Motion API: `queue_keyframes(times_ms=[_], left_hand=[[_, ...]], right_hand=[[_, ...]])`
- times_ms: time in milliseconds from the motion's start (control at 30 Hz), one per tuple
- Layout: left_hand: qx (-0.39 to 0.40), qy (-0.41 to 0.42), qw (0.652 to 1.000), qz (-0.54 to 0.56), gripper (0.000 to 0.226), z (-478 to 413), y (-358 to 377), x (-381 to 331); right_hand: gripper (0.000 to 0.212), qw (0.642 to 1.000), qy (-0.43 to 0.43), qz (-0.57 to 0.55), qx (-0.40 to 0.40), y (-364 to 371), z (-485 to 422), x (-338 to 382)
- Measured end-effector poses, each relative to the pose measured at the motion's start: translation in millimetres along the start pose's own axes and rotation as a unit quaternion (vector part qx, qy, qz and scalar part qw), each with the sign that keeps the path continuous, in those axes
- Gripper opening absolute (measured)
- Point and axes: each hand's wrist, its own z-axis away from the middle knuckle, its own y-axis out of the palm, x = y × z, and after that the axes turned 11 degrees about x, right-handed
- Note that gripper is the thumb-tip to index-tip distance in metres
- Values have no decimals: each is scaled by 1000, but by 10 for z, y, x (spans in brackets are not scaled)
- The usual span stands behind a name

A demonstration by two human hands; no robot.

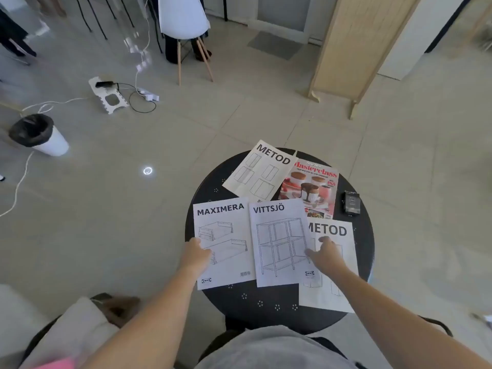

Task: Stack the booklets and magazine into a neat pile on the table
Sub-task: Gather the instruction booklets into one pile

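Note:
Four white booklets and a magazine lie spread on a small round black table [266,304]. The MAXIMERA booklet [226,235] is at the left, and my left hand [195,255] rests on its left edge. The VITTSJÖ booklet [279,241] lies in the middle, overlapping a METOD booklet [335,288] at the right. My right hand [326,253] rests on that METOD booklet at the VITTSJÖ booklet's right edge. A second METOD booklet [259,173] lies at the back, tilted. The pink Masterclass magazine [311,187] lies beside it.
A small black box [351,203] sits on the table's right side. On the floor are a white bin with a black liner [40,135], cables and a power strip [149,95]. A white chair [183,20] and a wooden screen [354,46] stand farther back.

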Motion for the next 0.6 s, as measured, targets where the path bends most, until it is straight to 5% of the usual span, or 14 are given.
queue_keyframes(times_ms=[167, 300, 600], left_hand=[[-27, -46, 998, 45, 27, -34, 78, 143], [-30, -71, 994, 74, 47, -97, 142, 216], [-28, -96, 991, 92, 26, -310, 252, 309]], right_hand=[[76, 998, 60, -21, -4, 284, -80, 14], [74, 995, 95, -17, -1, 445, -159, 16], [80, 990, 130, 29, -46, 587, -339, -6]])
